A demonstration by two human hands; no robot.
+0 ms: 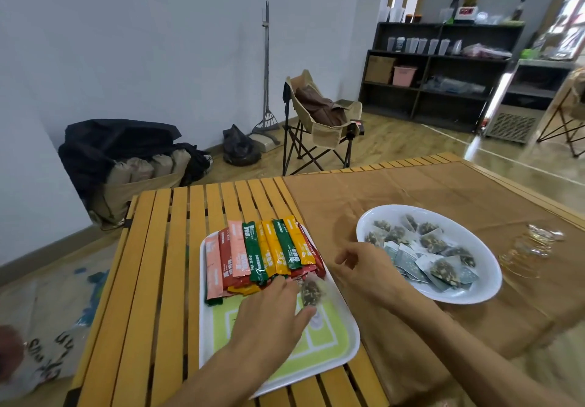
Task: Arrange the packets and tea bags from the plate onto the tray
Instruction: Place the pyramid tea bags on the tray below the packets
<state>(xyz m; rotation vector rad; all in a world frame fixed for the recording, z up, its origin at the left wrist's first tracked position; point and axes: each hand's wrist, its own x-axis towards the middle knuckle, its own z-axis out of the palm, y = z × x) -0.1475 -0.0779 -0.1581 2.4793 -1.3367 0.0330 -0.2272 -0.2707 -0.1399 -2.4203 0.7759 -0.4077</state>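
Note:
A white tray (335, 353) with a green inside lies on the slatted table. Its far half holds a stack of pink, red, green and yellow stick packets (262, 254). My left hand (272, 308) lies flat over the tray with straight fingers. A blurred tea bag (311, 291) sits on the tray between its thumb and forefinger. My right hand (364, 267) hovers between tray and plate, fingers loosely curled and holding nothing. The white plate (474, 292) on the right holds several pyramid tea bags (433, 242) and grey-blue paper packets (408, 261).
The plate stands on a brown cloth (411, 191) that covers the right part of the yellow wooden table (177, 248). Clear glass pieces (538, 242) lie right of the plate. A folding chair (319, 121) stands beyond the table's far edge.

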